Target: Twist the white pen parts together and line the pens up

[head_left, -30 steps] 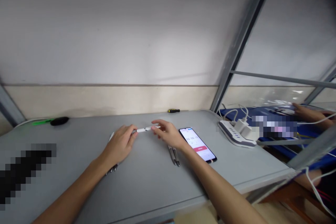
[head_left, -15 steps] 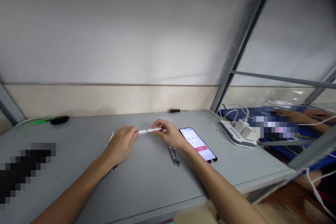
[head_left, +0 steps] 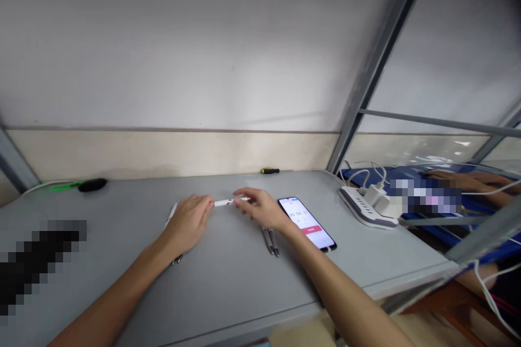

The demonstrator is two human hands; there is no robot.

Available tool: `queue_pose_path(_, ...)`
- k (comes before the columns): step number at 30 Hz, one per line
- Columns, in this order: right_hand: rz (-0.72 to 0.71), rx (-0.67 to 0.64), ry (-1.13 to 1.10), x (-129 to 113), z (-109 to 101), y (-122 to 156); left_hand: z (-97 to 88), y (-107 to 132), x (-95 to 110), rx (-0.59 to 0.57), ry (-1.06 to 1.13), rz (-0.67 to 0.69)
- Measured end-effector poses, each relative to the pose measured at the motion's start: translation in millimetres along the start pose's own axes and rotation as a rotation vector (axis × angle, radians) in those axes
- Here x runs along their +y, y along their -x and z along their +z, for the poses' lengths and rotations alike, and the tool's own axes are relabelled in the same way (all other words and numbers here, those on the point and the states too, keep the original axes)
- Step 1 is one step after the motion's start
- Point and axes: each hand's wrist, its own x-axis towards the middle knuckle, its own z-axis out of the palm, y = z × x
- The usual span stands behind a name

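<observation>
Between my hands a white pen [head_left: 222,203] lies level, just above or on the grey desk. My left hand [head_left: 188,222] is closed around its left end, fingers pressed together. At the other end is my right hand [head_left: 258,207], its thumb and fingers curled loosely about the pen; part of the pen shows between them. Pens partly hidden under my left hand [head_left: 173,211] show a light end above it and dark tips below. Two grey pens [head_left: 271,244] rest beside my right wrist, their upper parts covered by it.
A phone [head_left: 309,225] with a lit timer screen lies right of my right hand. Farther right stands a white power strip [head_left: 366,209] with plugs. A small yellow-black screwdriver [head_left: 270,171] and a black object [head_left: 92,185] lie along the wall. Another person's hands [head_left: 468,180] are beyond the frame post.
My right hand has shifted slightly left along the pen, and its thumb and index finger have moved to a different spot. My left hand stays in place.
</observation>
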Motion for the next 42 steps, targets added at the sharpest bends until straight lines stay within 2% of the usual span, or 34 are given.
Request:
queue_pose_path(2,0.008,-0.014,0.034,0,0,0,-0.1,0,0,-0.008,-0.004,0.000)
queue_pose_path(7,-0.096,0.058,0.066,-2,0,1,-2.6,1,4,-0.017,0.005,-0.002)
queue_pose_path(12,-0.063,-0.005,0.118,-1,1,0,-4.5,1,7,-0.012,0.020,0.014)
queue_pose_path(17,-0.166,0.066,0.152,0,1,0,-2.4,1,5,-0.018,0.014,0.016)
queue_pose_path(24,-0.168,0.095,0.274,1,0,1,-0.3,1,3,-0.001,0.025,0.032)
queue_pose_path(33,-0.213,0.193,0.380,16,-4,-5,-0.8,-3,-10,0.033,0.129,-0.012)
queue_pose_path(37,-0.207,0.227,0.444,21,-9,-7,-5.0,-5,-18,0.071,0.113,-0.035)
queue_pose_path(42,-0.181,0.233,0.472,24,-15,-7,-6.2,-6,-22,0.059,0.090,-0.046)
